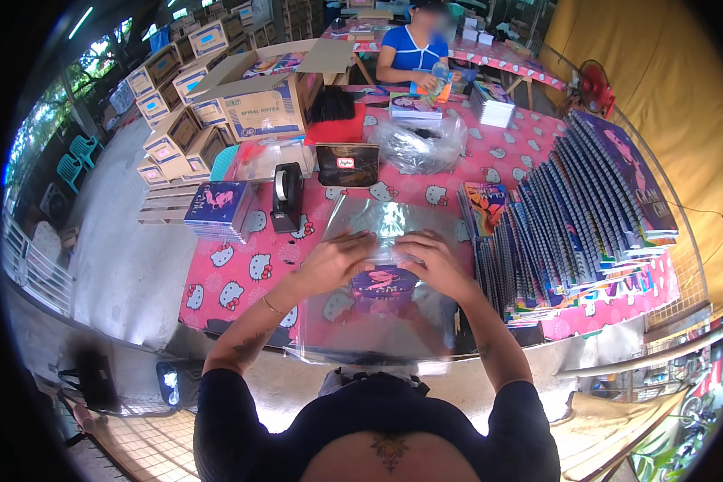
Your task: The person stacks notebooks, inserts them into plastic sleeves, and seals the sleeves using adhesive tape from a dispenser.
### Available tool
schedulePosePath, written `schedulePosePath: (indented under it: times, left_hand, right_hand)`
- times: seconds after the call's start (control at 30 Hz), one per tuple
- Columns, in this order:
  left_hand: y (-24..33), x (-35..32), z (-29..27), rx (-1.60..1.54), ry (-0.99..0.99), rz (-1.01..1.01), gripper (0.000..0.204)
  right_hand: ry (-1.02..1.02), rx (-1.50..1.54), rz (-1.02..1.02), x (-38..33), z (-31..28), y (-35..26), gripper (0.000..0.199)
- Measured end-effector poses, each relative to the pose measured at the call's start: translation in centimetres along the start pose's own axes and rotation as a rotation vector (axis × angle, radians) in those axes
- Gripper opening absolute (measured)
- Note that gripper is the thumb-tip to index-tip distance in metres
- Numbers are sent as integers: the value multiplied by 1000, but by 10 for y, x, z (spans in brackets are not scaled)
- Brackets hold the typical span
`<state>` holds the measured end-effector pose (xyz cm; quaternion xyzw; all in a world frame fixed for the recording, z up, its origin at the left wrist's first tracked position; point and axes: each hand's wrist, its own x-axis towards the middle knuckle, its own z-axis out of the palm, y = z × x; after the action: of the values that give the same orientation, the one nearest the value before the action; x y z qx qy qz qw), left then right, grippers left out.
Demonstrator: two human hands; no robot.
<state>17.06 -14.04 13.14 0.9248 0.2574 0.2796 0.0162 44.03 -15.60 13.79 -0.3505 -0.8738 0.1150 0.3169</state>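
Observation:
A purple notebook (381, 283) with a pink figure on its cover lies in front of me, partly hidden by my hands. Clear plastic film (353, 321) is spread over and around it, shiny with reflections. My left hand (344, 259) is closed on the film at the notebook's far left corner, thumb under the curled fingers. At the far right corner my right hand (430, 257) is bent the same way, fingers pressed to the film. Only a narrow gap parts the two hands.
Spiral notebooks (570, 217) stand in long rows at right. A notebook stack (217, 210) and a black tape dispenser (287, 197) are at left. Beyond lie a dark pouch (347, 170), a plastic bundle (422, 145) and an open carton (265, 112). A co-worker (414, 52) handles notebooks across the table.

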Motion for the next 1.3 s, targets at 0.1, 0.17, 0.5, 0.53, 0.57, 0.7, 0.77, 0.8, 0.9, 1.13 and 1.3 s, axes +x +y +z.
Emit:
schedulePosePath:
  times: [0.1, 0.17, 0.5, 0.53, 0.57, 0.7, 0.77, 0.8, 0.9, 1.13, 1.3]
  left_hand:
    - [13, 0, 1, -68, 2, -130, 36]
    - [-2, 9, -5, -170, -135, -250, 35]
    - [-45, 51, 2, -567, -397, -577, 68]
    - [-58, 41, 16, -703, -405, -601, 61]
    - [-74, 32, 29, -831, -405, -619, 53]
    - [-78, 59, 52, -1052, -383, -848, 34]
    - [-87, 44, 59, -1206, -42, -951, 29]
    - [-98, 32, 61, -1268, 137, -999, 26]
    - [-158, -39, 38, 500, 527, -928, 30]
    - [-210, -121, 19, -977, 547, -1326, 22]
    - [-187, -129, 65, -1179, 1146, -1255, 19]
  right_hand:
    - [-37, 18, 139, 5, 1, -11, 18]
    - [-106, 67, 168, 15, 1, -2, 18]
    - [-196, 489, 373, 31, 13, 72, 49]
    - [-223, 612, 412, 34, 14, 71, 48]
    - [-229, 627, 429, 38, 17, 70, 46]
    - [-175, 667, 499, 29, 25, 72, 37]
    - [-146, 664, 517, 27, 26, 71, 35]
    - [-120, 648, 524, 28, 26, 69, 34]
    - [-53, 603, 568, 21, 25, 59, 31]
    - [-45, 650, 587, 20, 25, 53, 33]
    - [-73, 679, 641, 23, 22, 50, 31]
